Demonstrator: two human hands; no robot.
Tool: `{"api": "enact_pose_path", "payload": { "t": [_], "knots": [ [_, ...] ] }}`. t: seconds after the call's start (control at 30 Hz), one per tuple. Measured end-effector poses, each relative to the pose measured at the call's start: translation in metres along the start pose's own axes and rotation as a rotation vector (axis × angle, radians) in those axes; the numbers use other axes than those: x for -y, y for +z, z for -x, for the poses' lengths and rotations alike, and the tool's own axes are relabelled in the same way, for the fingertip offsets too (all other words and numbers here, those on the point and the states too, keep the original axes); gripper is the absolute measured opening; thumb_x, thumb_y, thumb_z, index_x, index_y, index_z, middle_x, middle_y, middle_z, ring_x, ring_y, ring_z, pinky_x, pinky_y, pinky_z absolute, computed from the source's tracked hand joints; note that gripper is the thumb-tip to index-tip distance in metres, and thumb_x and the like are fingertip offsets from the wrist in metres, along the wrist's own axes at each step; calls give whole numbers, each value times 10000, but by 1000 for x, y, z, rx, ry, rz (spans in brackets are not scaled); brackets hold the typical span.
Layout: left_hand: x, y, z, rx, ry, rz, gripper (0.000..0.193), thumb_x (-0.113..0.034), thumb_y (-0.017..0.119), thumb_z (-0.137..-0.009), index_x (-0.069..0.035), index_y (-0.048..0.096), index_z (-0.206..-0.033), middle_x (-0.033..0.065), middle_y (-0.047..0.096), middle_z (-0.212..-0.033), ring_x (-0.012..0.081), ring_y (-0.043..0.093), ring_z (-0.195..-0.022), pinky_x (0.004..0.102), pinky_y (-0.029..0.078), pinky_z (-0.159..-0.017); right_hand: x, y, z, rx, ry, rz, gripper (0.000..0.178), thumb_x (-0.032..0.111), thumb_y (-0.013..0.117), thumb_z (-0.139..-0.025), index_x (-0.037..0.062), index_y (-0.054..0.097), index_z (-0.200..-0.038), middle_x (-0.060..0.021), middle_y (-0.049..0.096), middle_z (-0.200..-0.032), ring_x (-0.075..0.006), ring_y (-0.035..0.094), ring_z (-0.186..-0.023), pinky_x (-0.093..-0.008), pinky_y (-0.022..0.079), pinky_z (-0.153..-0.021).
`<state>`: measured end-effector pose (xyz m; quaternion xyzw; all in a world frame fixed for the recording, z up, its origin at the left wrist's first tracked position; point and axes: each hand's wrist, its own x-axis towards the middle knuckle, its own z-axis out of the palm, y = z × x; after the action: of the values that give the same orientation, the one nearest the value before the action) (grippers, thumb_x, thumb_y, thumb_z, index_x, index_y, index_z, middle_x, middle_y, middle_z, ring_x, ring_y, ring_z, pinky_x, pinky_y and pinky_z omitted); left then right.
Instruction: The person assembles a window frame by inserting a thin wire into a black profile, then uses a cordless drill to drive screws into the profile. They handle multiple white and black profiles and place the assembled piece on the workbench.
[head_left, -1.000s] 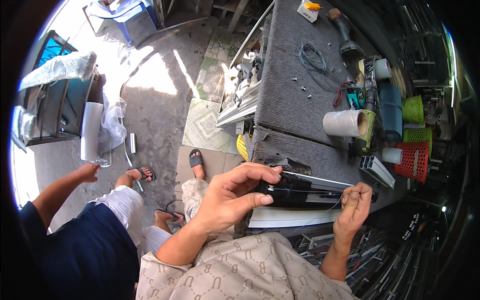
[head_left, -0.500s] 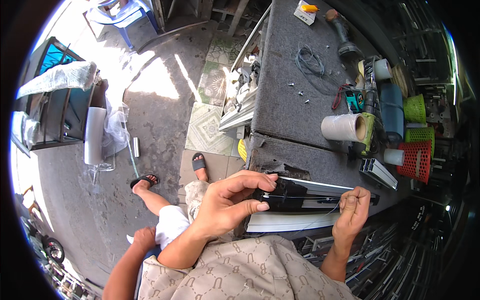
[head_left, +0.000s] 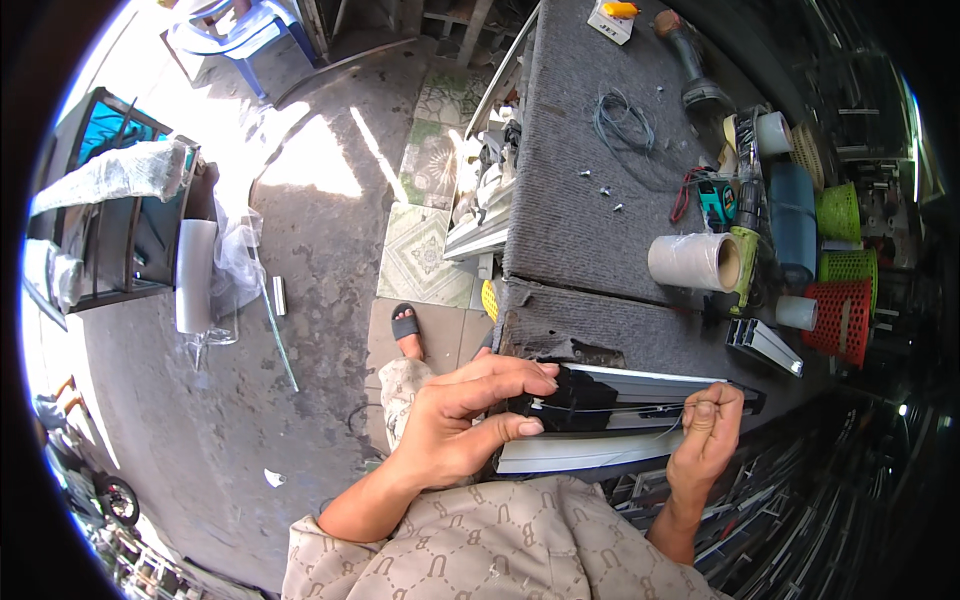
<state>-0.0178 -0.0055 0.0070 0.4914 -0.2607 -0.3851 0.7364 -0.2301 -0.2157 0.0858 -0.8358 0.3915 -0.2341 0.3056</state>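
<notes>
While left hand (head_left: 455, 425) fingers grip a dark profile (head_left: 640, 400) at the desk (head_left: 580, 220) edge, right hand (head_left: 705, 440) fingers pinching a thin strip (head_left: 620, 408), white box (head_left: 612, 20) far end, red basket (head_left: 842, 315) right.

Glossy black metal profile (head_left: 640, 400) lies on rough grey carpet-covered bench (head_left: 580, 200).

Sunlit concrete floor (head_left: 300, 190); grey carpeted workbench (head_left: 590, 220); blue chair (head_left: 225, 25).

Grey carpeted bench (head_left: 590, 210), black and silver profile (head_left: 620, 400), red basket (head_left: 845, 315), green baskets (head_left: 838, 210), blue chair (head_left: 225, 25), patterned floor tiles (head_left: 425, 255), beige monogram sleeves (head_left: 500, 545), possibly teal tool (head_left: 715, 200).
</notes>
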Motion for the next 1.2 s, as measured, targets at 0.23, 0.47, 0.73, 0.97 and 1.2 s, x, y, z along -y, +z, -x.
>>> {"api": "enact_pose_path", "payload": {
  "t": [0.23, 0.47, 0.73, 0.97, 1.2],
  "knots": [
    [4, 1, 0, 15, 70, -14, 349, 87, 872, -853, 79, 784, -1190, 213, 760, -1246, 385, 739, -1272, 529, 559, -1168, 1, 8, 1, -11, -85, 142, 104, 83, 514, -1152, -3, 559, -1115, -67, 576, -791, -132, 519, -671, -307, 439, -629],
    [4, -1, -1, 5, 24, 94, 361, 65, 869, -867, 84, 784, -1217, 210, 762, -1243, 395, 733, -1283, 534, 554, -1172, 2, 9, 0, -16, -80, 152, 101, 74, 508, -1147, -4, 561, -1111, -80, 587, -790, -145, 542, -669, -312, 456, -632],
    [6, 3, 2, -12, 22, 111, 351, 70, 863, -876, 86, 783, -1218, 211, 762, -1243, 398, 727, -1293, 552, 541, -1186, -3, 8, 2, -43, -56, 89, 102, 89, 527, -1145, 0, 562, -1109, -68, 603, -810, -129, 524, -682, -304, 447, -636],
    [4, 3, 3, -12, 27, 40, 356, 107, 855, -863, 81, 782, -1210, 221, 755, -1246, 401, 723, -1296, 556, 543, -1186, -3, 7, 3, -51, -30, 73, 105, 88, 517, -1153, -2, 562, -1122, -69, 607, -842, -116, 506, -709, -289, 435, -657],
    [2, -2, -1, 38, 63, 8, 328, 96, 851, -876, 84, 777, -1195, 225, 753, -1239, 395, 729, -1274, 577, 549, -1185, -3, 7, 3, -29, -24, 53, 171, 157, 488, -1200, 19, 550, -1121, -32, 547, -899, -73, 454, -757, -236, 386, -668]
  ]
}}
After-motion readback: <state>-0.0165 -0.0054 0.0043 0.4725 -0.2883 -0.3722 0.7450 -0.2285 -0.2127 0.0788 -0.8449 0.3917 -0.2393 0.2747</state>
